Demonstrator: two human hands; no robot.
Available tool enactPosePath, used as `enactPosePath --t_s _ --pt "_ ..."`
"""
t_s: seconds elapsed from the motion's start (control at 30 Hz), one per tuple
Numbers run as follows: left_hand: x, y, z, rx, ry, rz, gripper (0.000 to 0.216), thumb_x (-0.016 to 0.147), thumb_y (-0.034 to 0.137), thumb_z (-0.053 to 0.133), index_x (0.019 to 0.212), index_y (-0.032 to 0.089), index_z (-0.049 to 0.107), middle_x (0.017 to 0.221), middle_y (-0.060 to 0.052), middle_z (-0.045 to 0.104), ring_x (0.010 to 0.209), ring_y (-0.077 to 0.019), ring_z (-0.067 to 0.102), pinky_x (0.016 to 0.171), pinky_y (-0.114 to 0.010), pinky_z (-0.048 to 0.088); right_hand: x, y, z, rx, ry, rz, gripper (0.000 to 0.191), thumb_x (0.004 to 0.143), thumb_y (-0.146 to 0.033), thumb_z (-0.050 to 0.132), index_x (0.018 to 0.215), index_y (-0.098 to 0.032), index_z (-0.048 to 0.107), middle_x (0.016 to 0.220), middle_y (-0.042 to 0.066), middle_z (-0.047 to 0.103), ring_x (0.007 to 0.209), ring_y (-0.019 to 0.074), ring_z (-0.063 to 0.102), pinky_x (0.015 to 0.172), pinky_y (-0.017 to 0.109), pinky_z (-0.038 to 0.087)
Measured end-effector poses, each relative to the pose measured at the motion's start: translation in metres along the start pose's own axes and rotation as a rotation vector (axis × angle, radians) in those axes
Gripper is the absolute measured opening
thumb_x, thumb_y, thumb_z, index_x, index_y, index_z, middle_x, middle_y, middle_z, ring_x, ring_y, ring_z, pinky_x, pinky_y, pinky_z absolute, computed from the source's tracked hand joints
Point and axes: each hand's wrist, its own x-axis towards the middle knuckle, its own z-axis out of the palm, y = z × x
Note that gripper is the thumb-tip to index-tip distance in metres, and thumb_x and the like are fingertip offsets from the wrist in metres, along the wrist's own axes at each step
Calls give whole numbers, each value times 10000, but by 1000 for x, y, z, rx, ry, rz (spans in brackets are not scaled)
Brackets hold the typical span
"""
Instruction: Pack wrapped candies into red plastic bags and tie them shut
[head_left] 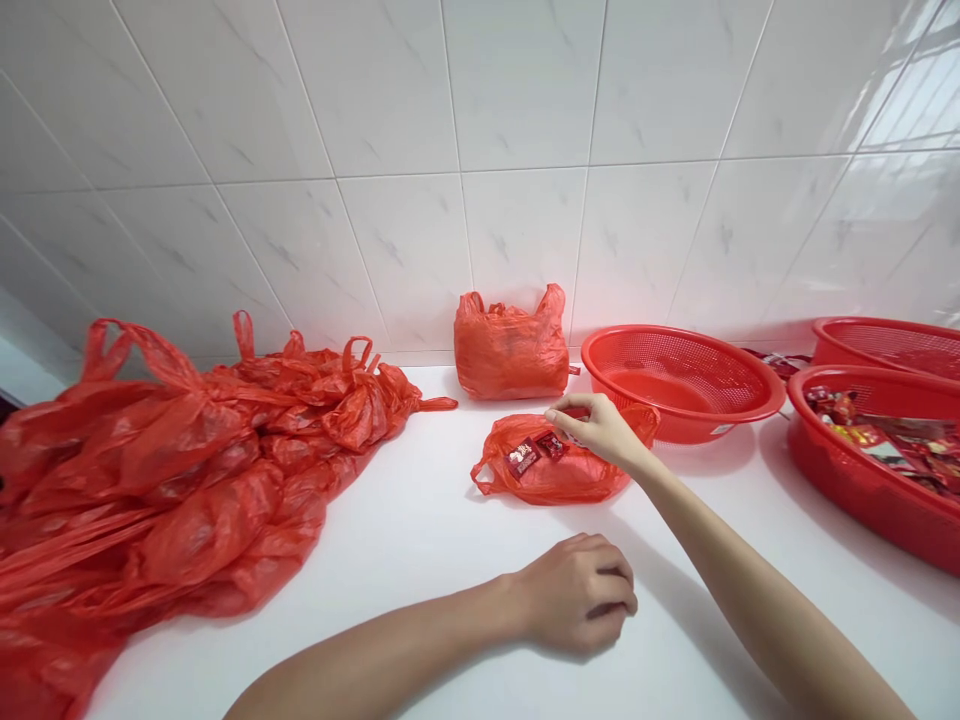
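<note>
My right hand [596, 428] reaches out over a small red plastic bag [555, 470] lying on the white counter [420, 530]. Its fingers pinch together at the bag's top, on the bag's edge or on a small wrapper; I cannot tell which. Two dark red wrapped candies [534, 452] lie on or in the bag. My left hand [577, 595] rests on the counter nearer to me, fingers curled into a loose fist, with nothing visible in it.
A large heap of red plastic bags [172, 460] covers the counter's left side. A filled, tied red bag [511, 350] stands against the tiled wall. At right sit an empty red colander basket [679, 375], a red basin of wrapped candies [877, 450] and another red basket [889, 345].
</note>
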Motion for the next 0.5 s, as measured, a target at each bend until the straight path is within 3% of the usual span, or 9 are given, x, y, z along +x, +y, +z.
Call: enactPosePath --t_s 0.13,0.33,0.43,0.5 --pt "0 -1 0 7 -2 8 81 835 147 609 837 194 675 953 -40 719 867 -164 651 860 -307 524 3 3 -1 -52 51 -81 223 846 -392 625 774 -200 713 840 68 770 829 236 714 821 358 550" --pt "-2 -2 1 24 60 25 79 828 152 609 838 182 681 1009 -69 688 915 -181 630 873 -324 518 0 -13 -19 -25 107 -129 199 835 -381 646 810 -204 733 869 73 778 865 248 727 838 367 568" --pt "-4 -2 -2 68 218 -9 120 832 153 585 888 174 689 1123 -118 652 1050 -229 605 986 -418 485 -9 -30 -49 -46 271 -184 197 813 -389 685 854 -208 752 902 75 786 882 251 732 852 382 575" --pt "-4 -2 -4 112 303 -81 189 842 157 569 992 173 684 1207 -147 619 1159 -269 572 1062 -507 431 -20 -35 -83 -111 487 -215 204 822 -397 690 878 -214 761 922 79 787 886 247 733 849 393 576"
